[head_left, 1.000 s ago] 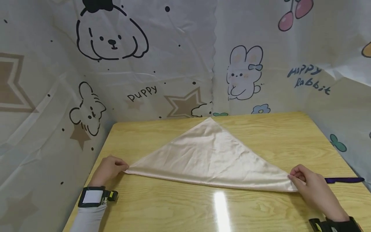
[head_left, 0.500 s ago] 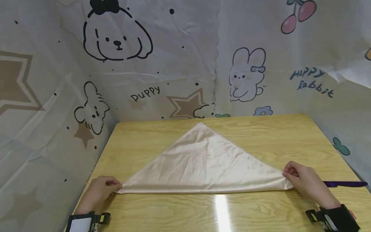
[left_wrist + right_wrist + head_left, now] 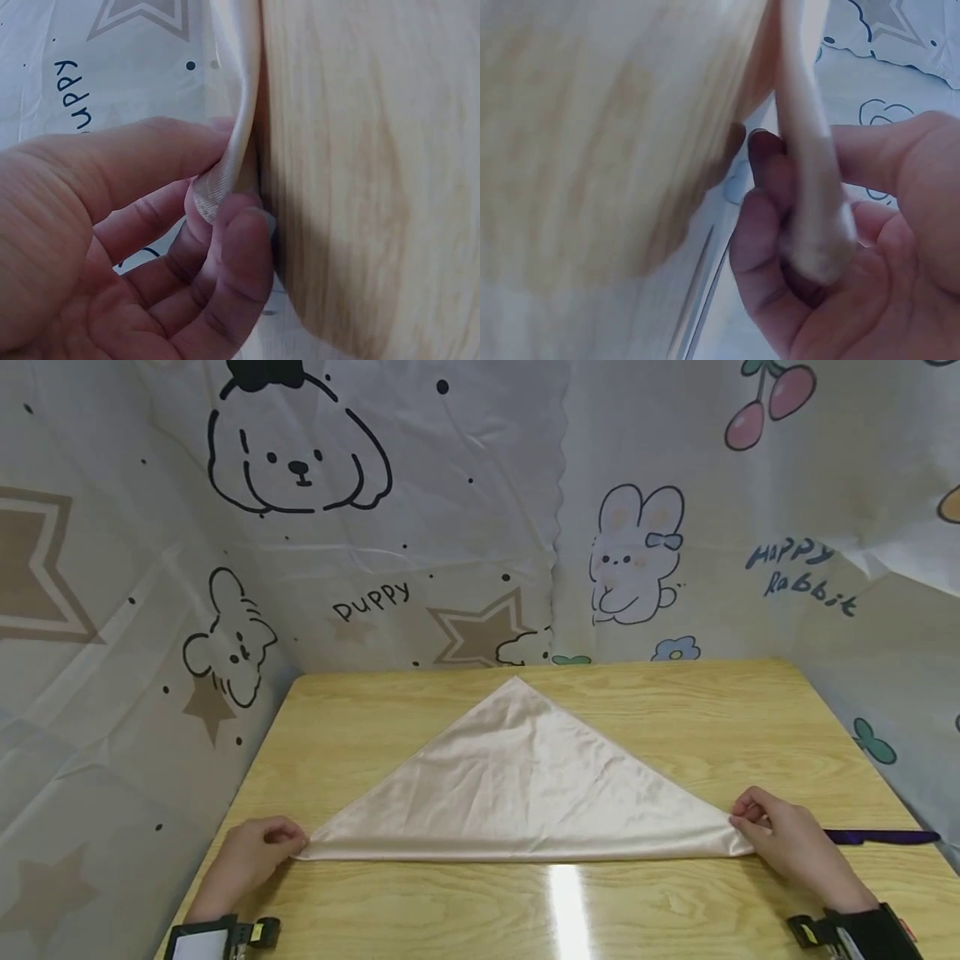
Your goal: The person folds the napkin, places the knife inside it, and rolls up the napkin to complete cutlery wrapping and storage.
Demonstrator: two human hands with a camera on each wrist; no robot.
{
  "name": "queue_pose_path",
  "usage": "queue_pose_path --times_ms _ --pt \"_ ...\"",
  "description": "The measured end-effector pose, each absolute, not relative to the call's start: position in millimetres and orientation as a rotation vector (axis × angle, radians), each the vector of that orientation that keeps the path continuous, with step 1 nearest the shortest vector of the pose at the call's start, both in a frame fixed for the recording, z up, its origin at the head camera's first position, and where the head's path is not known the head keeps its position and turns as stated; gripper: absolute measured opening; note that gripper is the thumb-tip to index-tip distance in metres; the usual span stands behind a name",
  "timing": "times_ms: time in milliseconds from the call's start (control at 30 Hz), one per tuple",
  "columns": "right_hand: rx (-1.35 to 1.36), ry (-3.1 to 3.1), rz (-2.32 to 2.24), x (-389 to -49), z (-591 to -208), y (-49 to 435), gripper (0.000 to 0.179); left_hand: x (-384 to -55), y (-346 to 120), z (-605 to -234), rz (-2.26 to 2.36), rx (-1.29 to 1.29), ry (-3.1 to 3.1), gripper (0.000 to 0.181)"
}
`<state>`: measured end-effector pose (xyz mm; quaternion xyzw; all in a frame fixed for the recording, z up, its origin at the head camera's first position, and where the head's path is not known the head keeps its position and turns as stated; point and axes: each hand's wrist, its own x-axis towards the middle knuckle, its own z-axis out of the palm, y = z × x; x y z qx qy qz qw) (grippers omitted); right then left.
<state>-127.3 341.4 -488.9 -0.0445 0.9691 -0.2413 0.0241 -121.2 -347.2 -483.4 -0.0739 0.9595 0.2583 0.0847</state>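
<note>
A cream satin cloth [image 3: 517, 785] lies on the wooden table as a wide triangle, its peak pointing to the far edge and its long straight edge toward me. My left hand [image 3: 255, 860] pinches the left corner between thumb and fingers; in the left wrist view the cloth's tip [image 3: 214, 191] shows between them. At the opposite end my right hand [image 3: 791, 843] pinches the right corner. The right wrist view shows a rolled end of the cloth [image 3: 814, 187] between the thumb and curled fingers. Faint creases run across the middle of the cloth.
A dark purple knife-shaped object [image 3: 892, 837] lies on the table [image 3: 420, 910] just beyond my right hand, partly hidden by it. Printed sheets [image 3: 465, 527] with cartoon animals stand along the back and both sides.
My left hand has drawn the left corner toward me and slightly left, so the long edge now runs level. The peak has shifted a little left and nearer. Both hands keep their pinch.
</note>
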Motion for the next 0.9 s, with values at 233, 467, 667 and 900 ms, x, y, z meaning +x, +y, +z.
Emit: queue_pose_path --times_ms 233,467,667,900 --pt "-0.141 2.984 -0.775 -126 -486 347 0.022 -122 -350 -484 0.744 -0.254 2.897 0.014" --pt "-0.037 3.112 -0.739 -117 -480 381 0.034 -119 -363 -495 0.987 -0.389 2.841 0.052" --pt "-0.033 3.328 -0.533 -107 -501 434 0.031 -121 -365 -496 1.227 -0.451 2.686 0.05" --pt "0.187 3.254 -0.465 -105 -528 469 0.041 -123 -366 -498 1.252 -0.465 2.63 0.046"
